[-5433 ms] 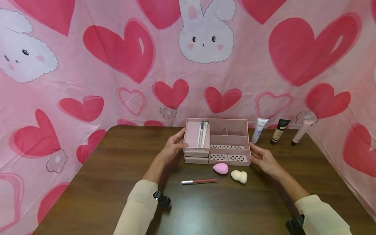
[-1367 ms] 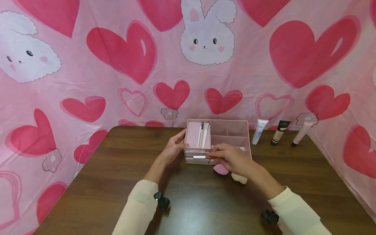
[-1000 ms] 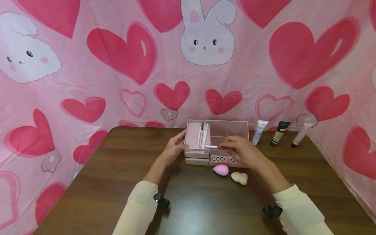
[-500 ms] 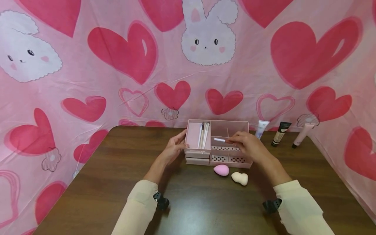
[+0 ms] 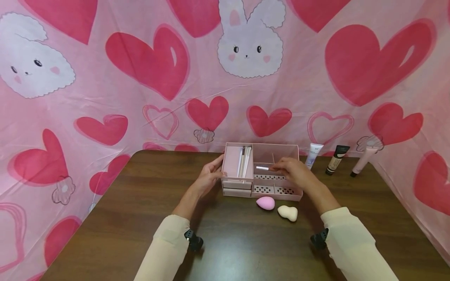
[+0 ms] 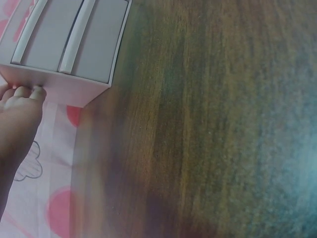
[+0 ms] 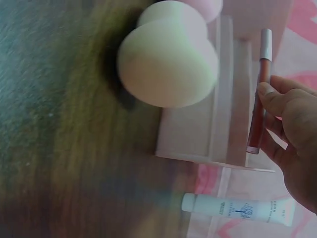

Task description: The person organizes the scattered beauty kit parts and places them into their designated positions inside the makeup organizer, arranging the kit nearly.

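Note:
A pink desktop organizer [image 5: 233, 160] stands at the back of the table. My left hand [image 5: 206, 178] rests against its left side, the thumb at the front edge; the left wrist view shows fingertips touching the side wall. My right hand [image 5: 297, 173] pinches a lip gloss tube [image 7: 258, 114] with a silver cap and reddish-brown body. Held roughly level, the tube is above the organizer's right-hand compartments, its cap [image 5: 262, 168] pointing left. Several slim brushes or pencils [image 5: 244, 162] lie in the upper left compartment, above two small drawers [image 5: 237, 187].
A pink egg-shaped makeup sponge [image 5: 265, 203] and a cream gourd-shaped sponge [image 5: 288, 213] lie before the organizer. To its right stand a white tube [image 5: 313, 156], a black-and-beige tube [image 5: 336, 159] and a pale pink tube [image 5: 363, 162]. A heart-patterned cloth [image 5: 147, 128] hangs behind.
My right hand left the organizer's right side, picked the lip gloss up from the table and raised it over the compartments, lately drifting right and back. My left hand has stayed put.

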The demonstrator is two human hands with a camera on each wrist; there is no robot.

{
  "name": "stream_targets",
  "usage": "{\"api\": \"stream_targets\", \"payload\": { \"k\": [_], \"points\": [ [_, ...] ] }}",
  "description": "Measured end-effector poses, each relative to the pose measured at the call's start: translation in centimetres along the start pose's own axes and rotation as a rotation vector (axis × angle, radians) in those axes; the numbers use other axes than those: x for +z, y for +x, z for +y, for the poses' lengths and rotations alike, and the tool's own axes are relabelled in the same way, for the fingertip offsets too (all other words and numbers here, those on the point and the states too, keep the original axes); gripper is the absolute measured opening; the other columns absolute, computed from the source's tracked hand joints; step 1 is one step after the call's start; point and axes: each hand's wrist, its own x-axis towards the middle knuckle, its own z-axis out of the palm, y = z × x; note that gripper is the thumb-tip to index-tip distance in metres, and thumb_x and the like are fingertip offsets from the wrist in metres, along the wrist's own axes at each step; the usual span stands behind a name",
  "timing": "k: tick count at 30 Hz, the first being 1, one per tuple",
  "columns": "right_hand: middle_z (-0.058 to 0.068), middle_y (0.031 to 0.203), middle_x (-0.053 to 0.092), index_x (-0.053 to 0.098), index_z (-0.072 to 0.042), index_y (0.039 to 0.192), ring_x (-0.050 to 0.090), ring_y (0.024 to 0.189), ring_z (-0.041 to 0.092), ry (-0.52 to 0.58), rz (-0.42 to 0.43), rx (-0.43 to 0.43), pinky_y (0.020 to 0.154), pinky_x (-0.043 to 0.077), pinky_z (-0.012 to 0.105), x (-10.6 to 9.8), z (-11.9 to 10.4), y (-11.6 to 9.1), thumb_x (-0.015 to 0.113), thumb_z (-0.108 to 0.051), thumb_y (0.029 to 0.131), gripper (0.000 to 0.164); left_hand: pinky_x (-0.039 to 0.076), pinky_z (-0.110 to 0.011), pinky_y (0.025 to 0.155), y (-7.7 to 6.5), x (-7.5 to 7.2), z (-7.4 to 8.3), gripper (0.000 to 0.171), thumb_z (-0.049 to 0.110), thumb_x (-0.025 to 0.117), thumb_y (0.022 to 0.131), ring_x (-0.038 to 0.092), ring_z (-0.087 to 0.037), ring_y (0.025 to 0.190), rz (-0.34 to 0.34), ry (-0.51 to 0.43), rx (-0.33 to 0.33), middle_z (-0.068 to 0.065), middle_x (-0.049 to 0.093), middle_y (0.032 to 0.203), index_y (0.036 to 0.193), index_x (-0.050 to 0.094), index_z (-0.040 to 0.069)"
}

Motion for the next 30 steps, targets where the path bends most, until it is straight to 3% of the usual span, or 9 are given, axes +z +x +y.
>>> {"api": "stream_targets", "payload": {
  "k": [7,30],
  "points": [
    [0.006,0.092,0.072,0.080,-0.012,0.108,0.067,0.085,0.020,-0.021,-0.014,-0.030,0.077,0.055,0.038,1.1,0.6,0.3,0.070,-0.002,0.090,0.022,0.047,-0.009,0.096,0.0,-0.1,-0.2,0.080,-0.017,0.043,0.088,0.010,-0.035,0.158,0.000,-0.004,0.007,-0.021,0.006,0.171,0.160,0.010,-0.006],
    [0.007,0.102,0.079,0.080,-0.008,0.104,0.074,0.099,0.029,-0.010,-0.087,-0.032,0.090,0.058,0.049,2.2,1.3,0.8,0.067,0.003,0.089,0.022,0.048,-0.009,0.095,0.0,-0.1,-0.2,0.080,-0.017,0.043,0.088,0.013,-0.037,0.157,-0.001,-0.008,0.006,-0.023,0.007,0.171,0.160,0.011,-0.006]
  ]
}}
